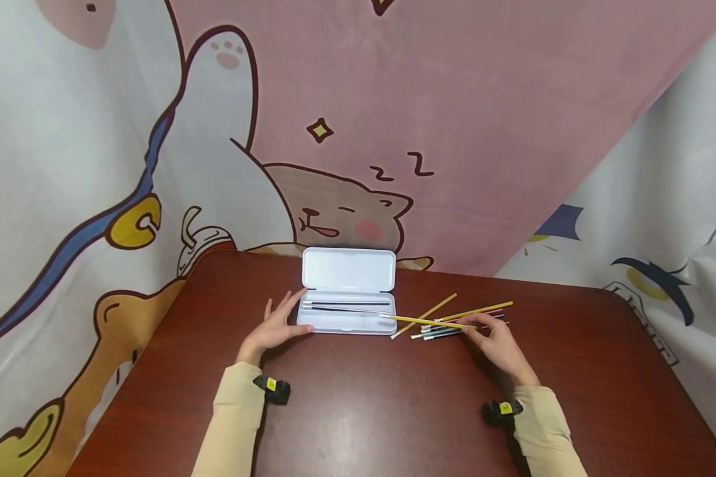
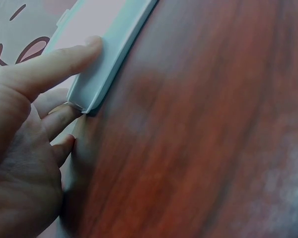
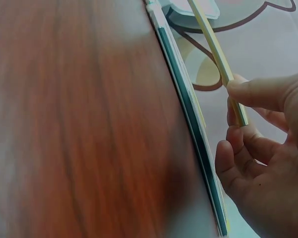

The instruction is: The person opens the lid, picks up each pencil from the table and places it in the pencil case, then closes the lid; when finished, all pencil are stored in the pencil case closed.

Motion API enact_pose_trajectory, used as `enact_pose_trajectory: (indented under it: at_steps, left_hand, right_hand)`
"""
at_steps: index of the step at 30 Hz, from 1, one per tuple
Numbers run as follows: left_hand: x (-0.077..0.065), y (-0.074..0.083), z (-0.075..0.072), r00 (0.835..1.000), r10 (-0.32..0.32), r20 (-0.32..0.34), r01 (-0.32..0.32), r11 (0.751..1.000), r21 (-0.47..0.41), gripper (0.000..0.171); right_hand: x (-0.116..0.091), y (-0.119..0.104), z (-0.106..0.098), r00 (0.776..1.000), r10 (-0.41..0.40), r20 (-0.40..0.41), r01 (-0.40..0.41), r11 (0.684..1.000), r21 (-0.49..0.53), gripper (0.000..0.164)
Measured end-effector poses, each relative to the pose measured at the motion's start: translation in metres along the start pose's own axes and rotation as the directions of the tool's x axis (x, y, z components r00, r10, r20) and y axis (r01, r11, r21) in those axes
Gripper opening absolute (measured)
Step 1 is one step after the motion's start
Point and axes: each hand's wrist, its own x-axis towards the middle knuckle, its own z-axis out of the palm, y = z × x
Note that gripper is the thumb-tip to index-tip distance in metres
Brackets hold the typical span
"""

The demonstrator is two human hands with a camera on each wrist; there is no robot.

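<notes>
A white pencil case (image 1: 335,322) lies open on the table, its lid raised at the back. Inside lie dark pencils (image 1: 349,303). My left hand (image 1: 276,327) is at the case's left end, thumb against the front edge and outstretched fingers along the side. In the left wrist view, the thumb (image 2: 64,63) touches the case's front wall (image 2: 102,69). With thumb and fingers, my right hand (image 1: 496,344) pinches a yellow pencil (image 1: 426,322) near one end. The pencil's eraser end reaches over the case's right part. Below and beside this hand is a loose pile of pencils (image 1: 444,333).
The pile has yellow, teal and reddish pencils, and one yellow pencil (image 1: 438,306) lies slanted beside the case. All rest on a dark red-brown table (image 1: 364,397). Behind the table's back edge hangs a printed cartoon cloth (image 1: 483,132).
</notes>
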Motion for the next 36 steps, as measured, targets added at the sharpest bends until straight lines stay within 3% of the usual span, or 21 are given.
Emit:
enact_pose_trajectory:
  at_steps: [10,27,36]
  left_hand:
    - [0.0,0.001,0.001,1.0,0.004,0.002,-0.004,1.0,-0.01,0.085]
    - [0.002,0.0,-0.001,1.0,-0.005,0.002,0.005,1.0,-0.004,0.086]
    - [0.002,0.0,-0.001,1.0,-0.019,0.006,0.019,1.0,-0.004,0.086]
  right_hand:
    - [0.017,-0.016,0.019,0.999,-0.031,-0.02,0.031,0.999,0.007,0.011]
    - [0.048,-0.044,0.049,0.998,0.009,0.067,-0.012,0.999,0.046,0.011]
    - [0.06,-0.054,0.06,0.992,-0.06,0.11,0.057,0.998,0.031,0.012]
